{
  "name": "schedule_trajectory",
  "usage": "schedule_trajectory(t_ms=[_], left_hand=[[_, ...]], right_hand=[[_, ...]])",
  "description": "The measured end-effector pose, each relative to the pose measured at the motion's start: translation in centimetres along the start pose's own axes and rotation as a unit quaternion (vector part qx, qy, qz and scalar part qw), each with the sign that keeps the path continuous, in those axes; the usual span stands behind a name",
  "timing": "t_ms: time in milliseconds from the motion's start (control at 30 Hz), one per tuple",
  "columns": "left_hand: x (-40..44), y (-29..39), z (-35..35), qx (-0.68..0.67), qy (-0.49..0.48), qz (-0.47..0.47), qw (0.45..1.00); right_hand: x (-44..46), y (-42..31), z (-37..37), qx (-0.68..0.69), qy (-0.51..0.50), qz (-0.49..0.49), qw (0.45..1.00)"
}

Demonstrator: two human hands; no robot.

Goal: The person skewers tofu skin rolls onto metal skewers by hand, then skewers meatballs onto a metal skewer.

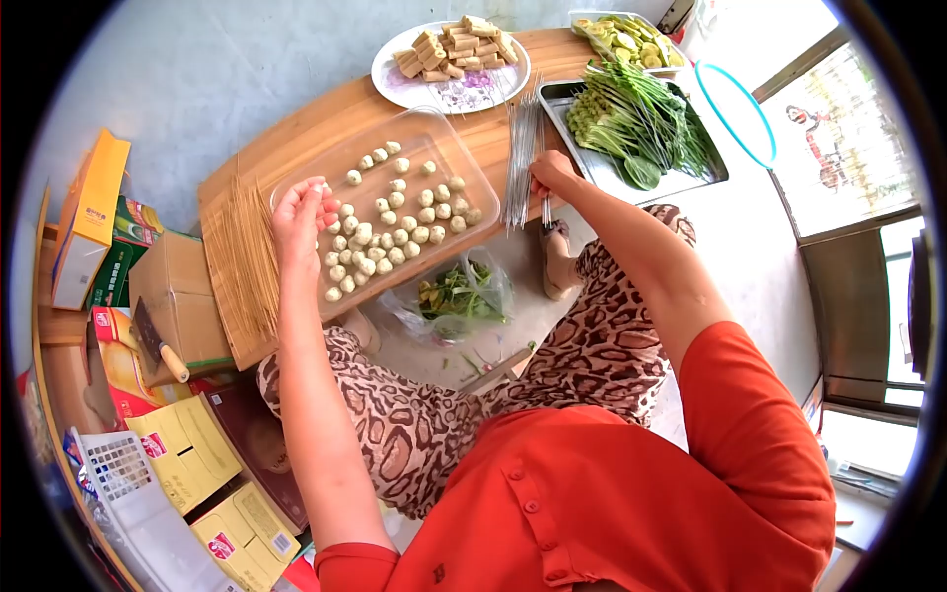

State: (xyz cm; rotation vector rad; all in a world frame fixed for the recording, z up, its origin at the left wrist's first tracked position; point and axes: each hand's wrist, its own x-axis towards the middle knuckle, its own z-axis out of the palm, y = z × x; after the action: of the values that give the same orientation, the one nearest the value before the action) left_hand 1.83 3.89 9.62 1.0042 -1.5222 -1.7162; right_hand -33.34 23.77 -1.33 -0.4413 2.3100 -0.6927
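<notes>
My left hand (300,219) is over the left side of a clear plastic tray (449,133). Its fingers are pinched, and a pale bit, apparently one of the small balls, shows at the tips. Many small pale, speckled balls (398,237) lie scattered in the tray, some partly behind this hand. My right hand (554,175) is closed around thin metal skewers, whose ends stick out below the fist; how many it grips is hidden. Beside it, more metal skewers (521,163) lie in a bundle between the clear tray and a metal tray of greens.
Bamboo sticks (242,261) cover the table's left end. At the back are a plate (395,87) of tan rolls, a metal tray (681,185) of greens and a container of sliced vegetables (631,41). A knife (160,340) rests by cardboard boxes; a plastic bag (454,296) of leaves sits below.
</notes>
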Motion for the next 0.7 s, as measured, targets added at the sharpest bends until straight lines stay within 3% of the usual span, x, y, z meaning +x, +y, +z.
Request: schedule_trajectory(t_ms=[433, 567, 700], left_hand=[[-1.0, -2.9, -2.5, 0.11, 0.014, 0.006, 0.994], [-1.5, -1.7, -5.0, 0.16, -0.018, -0.006, 0.987], [-3.6, 1.1, -8.1, 0.194, -0.026, 0.041, 0.98]], right_hand=[[-3.6, -1.9, -2.3, 0.103, -0.031, -0.035, 0.994], [-6.8, -3.8, -4.4, 0.17, -0.098, -0.09, 0.976], [-9.1, -4.8, -6.7, 0.233, -0.113, -0.176, 0.95]])
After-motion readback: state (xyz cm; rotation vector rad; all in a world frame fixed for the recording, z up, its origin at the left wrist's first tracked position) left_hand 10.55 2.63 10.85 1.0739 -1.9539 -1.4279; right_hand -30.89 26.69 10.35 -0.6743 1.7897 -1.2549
